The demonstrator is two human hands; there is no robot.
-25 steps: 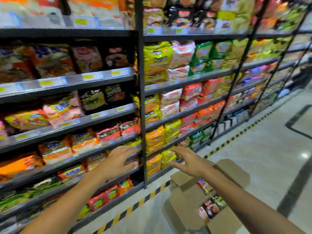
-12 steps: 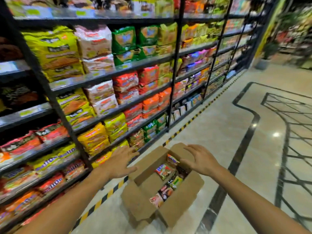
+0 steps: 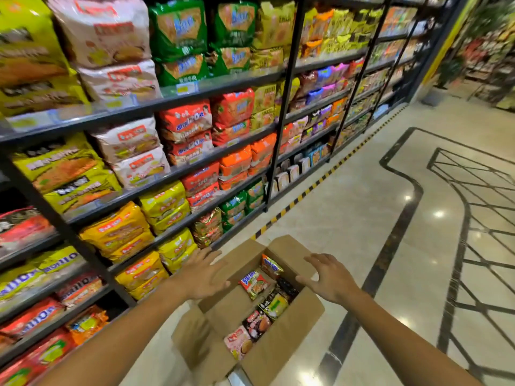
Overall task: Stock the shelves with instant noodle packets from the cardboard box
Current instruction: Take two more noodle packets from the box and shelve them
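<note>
Cardboard, brown and plain, forms the open box seen in the head view, low and centre, standing on the glossy beige marble floor. Its flaps are folded outward, and a row of instant noodle packets is packed inside: a red-and-blue one near the top, an orange one behind it, a dark one with a yellow-green one beside it, and a pink one nearest the camera.

The left hand is held open, fingers spread and palm down, over the box's left flap; whether it touches the cardboard cannot be told. The right hand is likewise open with fingers slightly curled, placed above the box's right edge, and nothing is gripped by either hand. Both bare forearms are extended from the bottom of the frame.

Black metal shelves are ranged along the left, running away down the aisle, and are filled with multipacks of noodles in yellow, white, green, red and orange wrappers. A yellow-and-black hazard stripe is laid along the floor at the foot of the shelving. Dark inlaid lines are curved across the floor to the right of the box.
</note>
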